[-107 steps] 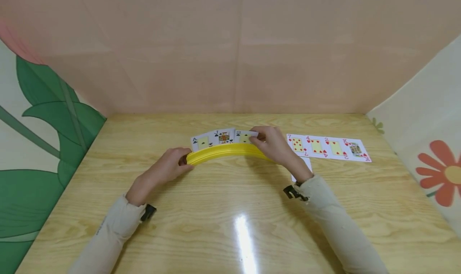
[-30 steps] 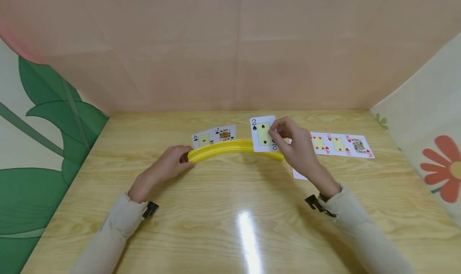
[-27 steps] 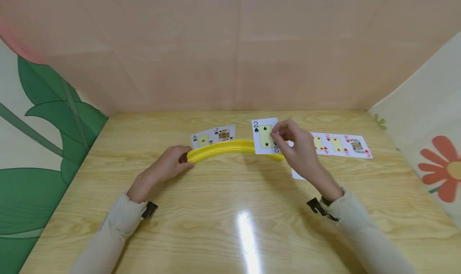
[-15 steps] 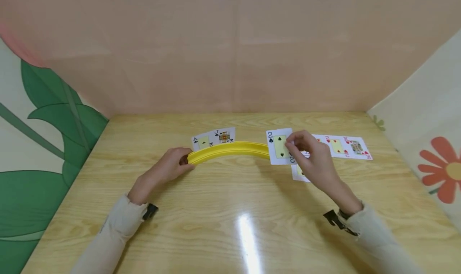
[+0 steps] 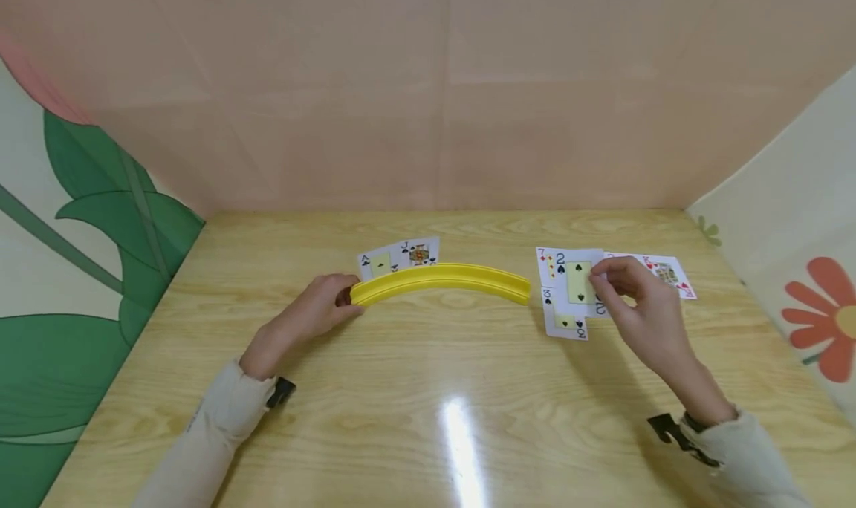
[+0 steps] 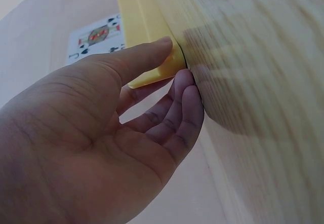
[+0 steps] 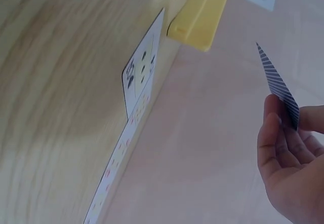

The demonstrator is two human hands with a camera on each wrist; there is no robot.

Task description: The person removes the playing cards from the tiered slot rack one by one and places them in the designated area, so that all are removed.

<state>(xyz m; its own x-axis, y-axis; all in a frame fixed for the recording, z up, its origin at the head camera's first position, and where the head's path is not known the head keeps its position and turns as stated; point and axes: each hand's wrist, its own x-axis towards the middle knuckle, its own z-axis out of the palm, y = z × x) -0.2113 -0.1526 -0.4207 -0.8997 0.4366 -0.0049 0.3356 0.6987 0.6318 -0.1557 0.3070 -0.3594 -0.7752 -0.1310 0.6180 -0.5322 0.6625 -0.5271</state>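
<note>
My left hand point(image 5: 324, 304) grips the left end of a yellow curved card holder point(image 5: 441, 275), thumb on the near side, fingers behind. An ace point(image 5: 379, 264) and the jack of spades point(image 5: 419, 254) stand in its slot at the left. Between thumb and fingers, my right hand point(image 5: 645, 311) pinches the two of spades point(image 5: 568, 270) by its right edge. In the right wrist view that card's striped back point(image 7: 276, 79) shows, raised off the table. Seen from the head, it overlaps a black three point(image 5: 555, 322) lying on the table and part of a row of red cards.
The red row lies right of the holder, with the seven of diamonds point(image 5: 545, 259) at its left end and the king of hearts point(image 5: 669, 274) at its right. The wooden table point(image 5: 374, 404) backs onto a pinkish wall panel point(image 5: 435, 122).
My right hand has drawn the two of spades out of the holder and carried it rightward, over the cards on the table. The left hand has kept its hold on the card holder.
</note>
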